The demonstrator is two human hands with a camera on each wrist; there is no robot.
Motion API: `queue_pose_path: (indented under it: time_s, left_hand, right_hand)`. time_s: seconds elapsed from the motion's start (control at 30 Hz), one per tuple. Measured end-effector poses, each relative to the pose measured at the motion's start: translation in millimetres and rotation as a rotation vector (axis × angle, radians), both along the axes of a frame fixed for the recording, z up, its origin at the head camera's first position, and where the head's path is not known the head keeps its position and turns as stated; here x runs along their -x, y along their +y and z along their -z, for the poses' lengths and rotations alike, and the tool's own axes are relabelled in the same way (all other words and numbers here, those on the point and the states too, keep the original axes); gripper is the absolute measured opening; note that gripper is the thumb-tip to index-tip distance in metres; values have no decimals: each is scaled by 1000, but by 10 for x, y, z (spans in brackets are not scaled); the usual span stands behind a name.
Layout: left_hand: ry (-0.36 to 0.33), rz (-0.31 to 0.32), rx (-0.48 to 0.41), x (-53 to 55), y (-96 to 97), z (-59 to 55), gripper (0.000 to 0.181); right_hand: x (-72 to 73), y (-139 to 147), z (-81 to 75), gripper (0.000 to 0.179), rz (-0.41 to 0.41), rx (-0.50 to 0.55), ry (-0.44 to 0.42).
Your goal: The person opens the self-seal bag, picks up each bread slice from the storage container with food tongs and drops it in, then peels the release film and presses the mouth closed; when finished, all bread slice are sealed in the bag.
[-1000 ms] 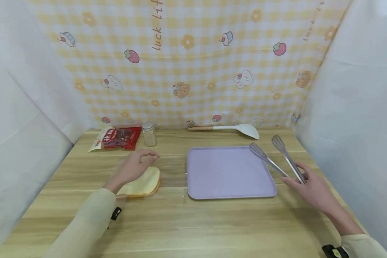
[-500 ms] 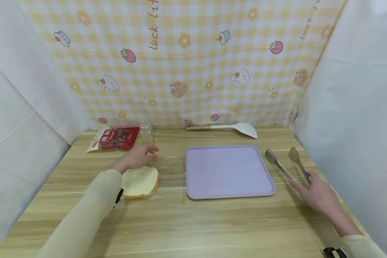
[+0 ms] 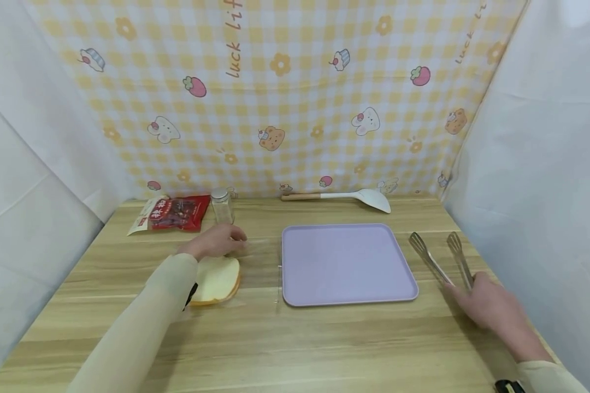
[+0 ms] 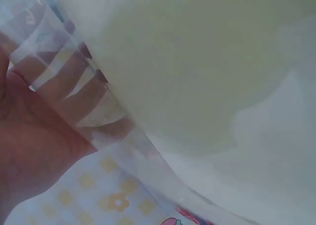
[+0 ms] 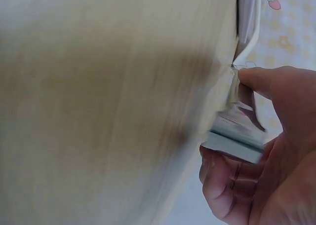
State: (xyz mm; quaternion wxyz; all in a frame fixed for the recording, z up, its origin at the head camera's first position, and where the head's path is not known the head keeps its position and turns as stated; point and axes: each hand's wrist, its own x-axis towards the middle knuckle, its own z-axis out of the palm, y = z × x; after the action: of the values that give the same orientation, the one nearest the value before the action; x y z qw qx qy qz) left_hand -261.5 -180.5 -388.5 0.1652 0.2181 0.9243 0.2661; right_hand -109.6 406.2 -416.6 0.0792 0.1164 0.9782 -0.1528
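A stack of bread slices lies in a clear plastic bag on the left of the table. My left hand is at the bag's far edge, with its fingers bent downward. In the left wrist view, the long fingers show through clear film beside the pale bread. My right hand grips metal tongs near their back end, right of the lilac tray. The slotted heads of the tongs are spread apart and point away from me, low over the table.
A red snack packet and a glass shaker jar are at the back left. A white spatula with a wooden handle lies along the back. White cloth hangs beside my right hand, and patterned cloth covers the back.
My left hand has moved from over the bread to the bag's far edge. My right hand has carried the tongs down and rightward, off the tray's corner, with the heads farther apart.
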Motion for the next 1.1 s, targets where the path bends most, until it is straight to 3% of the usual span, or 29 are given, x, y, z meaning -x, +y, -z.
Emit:
queue_pose_path:
  time_s: [0.17, 0.27, 0.5, 0.77, 0.83, 0.93, 1.1]
  left_hand:
    - [-38, -20, 4, 6, 29, 7, 22]
    - [-27, -20, 8, 6, 34, 8, 15]
    - [-2, 17, -53, 7, -34, 37, 14]
    - [44, 62, -70, 6, -142, 14, 14]
    - [24, 60, -92, -14, -174, -1, 14]
    - [-7, 38, -108, -59, -210, -45, 15]
    - [2, -16, -129, -142, -247, -172, 17]
  right_hand:
    - [-18, -1, 31, 88, -15, -34, 1]
    - [-10, 18, 36, 90, -33, -39, -11]
    - [17, 100, -66, 114, -107, -82, -37]
    - [-71, -111, -368, 104, -51, -157, 126]
    - [-83, -227, -426, 98, -57, -174, 154]
    - [-96, -436, -467, 86, -93, -198, 243]
    - [-89, -918, -404, 57, -216, -179, 500]
